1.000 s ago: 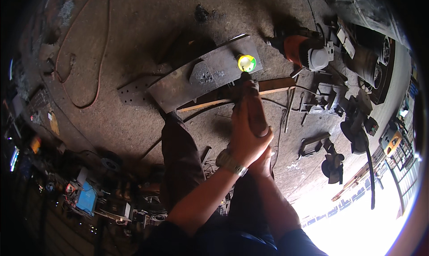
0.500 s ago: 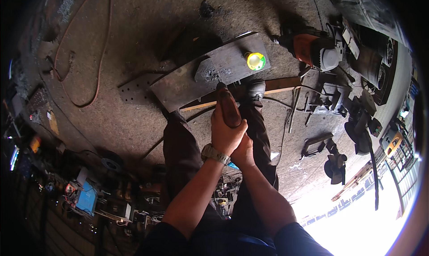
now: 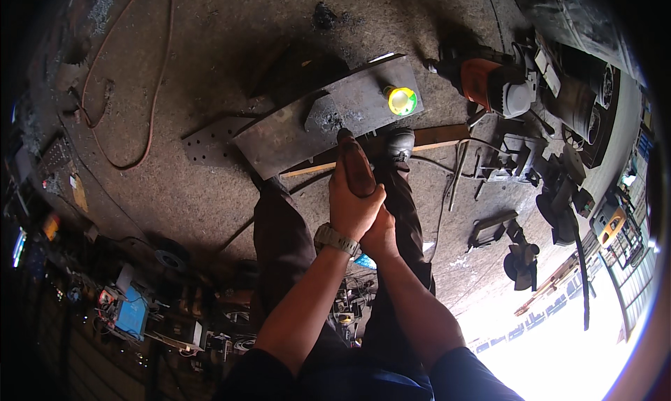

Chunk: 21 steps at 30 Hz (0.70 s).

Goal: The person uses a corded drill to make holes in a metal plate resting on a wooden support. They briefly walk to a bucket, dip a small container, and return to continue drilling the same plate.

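Note:
Both my hands are closed around a dark red-brown power tool (image 3: 358,172), which looks like a drill seen from behind. My left hand (image 3: 353,209), with a watch at the wrist, wraps its grip just below the body. My right hand (image 3: 381,237) presses in from the right and lower down; its fingers are mostly hidden. The tool's narrow front end points away from me, at the near edge of a long steel plate (image 3: 269,149). Dark metal shavings (image 3: 325,113) lie on the plate by that end. Whether the bit touches the plate is hidden.
A yellow-green round container (image 3: 402,101) stands on the plate's right end. An orange-and-black machine (image 3: 479,79) sits to the right, with cables and an angle grinder (image 3: 523,265) nearer. A wooden board (image 3: 440,135) lies by my shoe (image 3: 400,144). A hose (image 3: 157,100) curls at left.
The view has shifted very slightly. My hands keep the same hold on the tool, and its place at the plate's near edge looks unchanged.

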Motion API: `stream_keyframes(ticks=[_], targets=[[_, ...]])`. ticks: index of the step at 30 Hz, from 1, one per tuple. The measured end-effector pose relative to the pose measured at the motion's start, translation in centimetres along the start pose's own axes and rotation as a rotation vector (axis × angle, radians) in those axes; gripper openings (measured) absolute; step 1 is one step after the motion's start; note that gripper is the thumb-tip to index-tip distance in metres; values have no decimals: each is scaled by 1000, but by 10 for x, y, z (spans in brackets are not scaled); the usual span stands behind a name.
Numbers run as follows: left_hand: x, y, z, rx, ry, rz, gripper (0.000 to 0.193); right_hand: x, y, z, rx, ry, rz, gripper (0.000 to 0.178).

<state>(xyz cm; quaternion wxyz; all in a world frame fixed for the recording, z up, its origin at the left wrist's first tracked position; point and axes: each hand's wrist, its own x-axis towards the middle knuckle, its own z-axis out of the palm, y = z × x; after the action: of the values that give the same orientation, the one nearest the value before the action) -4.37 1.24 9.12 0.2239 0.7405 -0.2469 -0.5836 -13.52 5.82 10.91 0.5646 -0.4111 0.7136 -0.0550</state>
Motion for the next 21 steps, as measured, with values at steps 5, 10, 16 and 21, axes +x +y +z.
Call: stream_keyframes(ticks=[5,10,16,21], targets=[[9,-5,2,29,29,23,82,9,2,3,30,8,-5,51],[10,-13,6,87,88,10,83,13,-1,1,-27,-19,-19,55],[14,-9,3,49,53,-2,85,15,2,3,-50,-17,-35,55],[19,-12,0,68,57,-25,83,22,-1,9,-83,-19,0,55]])
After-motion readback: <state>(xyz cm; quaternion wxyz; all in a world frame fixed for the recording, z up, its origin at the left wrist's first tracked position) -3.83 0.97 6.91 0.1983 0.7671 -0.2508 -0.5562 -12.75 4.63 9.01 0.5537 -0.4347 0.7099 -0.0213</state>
